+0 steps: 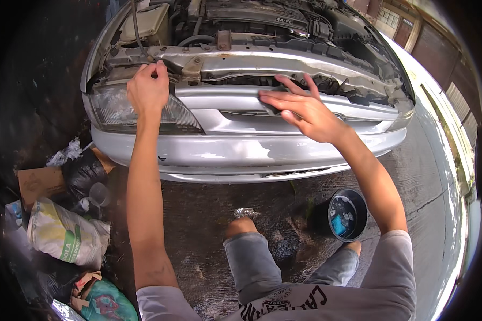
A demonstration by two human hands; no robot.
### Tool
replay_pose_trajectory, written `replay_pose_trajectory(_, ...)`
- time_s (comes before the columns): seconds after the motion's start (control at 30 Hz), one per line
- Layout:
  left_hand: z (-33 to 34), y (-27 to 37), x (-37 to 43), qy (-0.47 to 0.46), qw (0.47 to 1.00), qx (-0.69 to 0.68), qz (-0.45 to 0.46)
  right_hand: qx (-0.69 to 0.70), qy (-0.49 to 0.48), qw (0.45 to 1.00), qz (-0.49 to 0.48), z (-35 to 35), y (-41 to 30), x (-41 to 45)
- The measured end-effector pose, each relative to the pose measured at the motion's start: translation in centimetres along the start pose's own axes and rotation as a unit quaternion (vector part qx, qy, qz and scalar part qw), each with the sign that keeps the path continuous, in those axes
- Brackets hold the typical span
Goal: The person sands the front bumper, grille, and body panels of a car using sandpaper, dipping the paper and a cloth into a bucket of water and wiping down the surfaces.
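Note:
My right hand (305,114) presses a thin dark pad (270,107) against the silver grille panel (229,96) at the car's front. Its fingers are partly spread, and the pad is mostly hidden beneath them and slightly blurred. My left hand (148,88) is raised over the headlight (116,108), thumb and fingertips curled together near the lower end of the hood prop rod (136,30). Whether these fingers hold or touch anything is unclear. Below the grille runs the silver bumper (233,150).
The engine bay (257,24) is exposed behind the metal crossmember (257,62). A dark bucket (363,218) of soapy water with a blue item (339,225) stands by my leg. At left lie a woven sack (64,236), a cardboard box (40,182) and a green bag (108,301) on wet concrete (193,224).

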State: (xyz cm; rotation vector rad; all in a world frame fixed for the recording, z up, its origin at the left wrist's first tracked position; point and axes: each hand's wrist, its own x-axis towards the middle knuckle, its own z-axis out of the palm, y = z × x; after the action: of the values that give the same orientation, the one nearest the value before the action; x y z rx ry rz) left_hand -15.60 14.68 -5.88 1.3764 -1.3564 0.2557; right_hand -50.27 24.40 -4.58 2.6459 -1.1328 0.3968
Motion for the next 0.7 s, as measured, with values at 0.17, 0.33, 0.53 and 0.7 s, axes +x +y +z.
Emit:
replay_pose_trajectory(0.17, 0.5, -0.1, 0.6, 0.012, 0.999, 0.036, 0.014, 0.069, 0.045, 0.996, -0.045, 2.5, -5.3, 6.6)
replay_pose_trajectory(0.33, 0.7, -1.6, 0.5, -0.014, 0.999, -0.018, 0.028, 0.017, 0.065, 0.997, -0.039, 4.2, -7.4, 9.3)
replay_pose_trajectory(0.53, 0.5, 0.1, 0.2, -0.002, 1.0, -0.014, 0.008, -0.072, 0.127, 0.953, 0.265, -0.4, 4.5, -12.8)
replay_pose_trajectory(0.7, 0.7, -1.5, 0.4, 0.008, 1.0, 0.007, 0.027, -0.099, 0.242, 0.91, 0.321, 2.2, 0.8, -7.9)
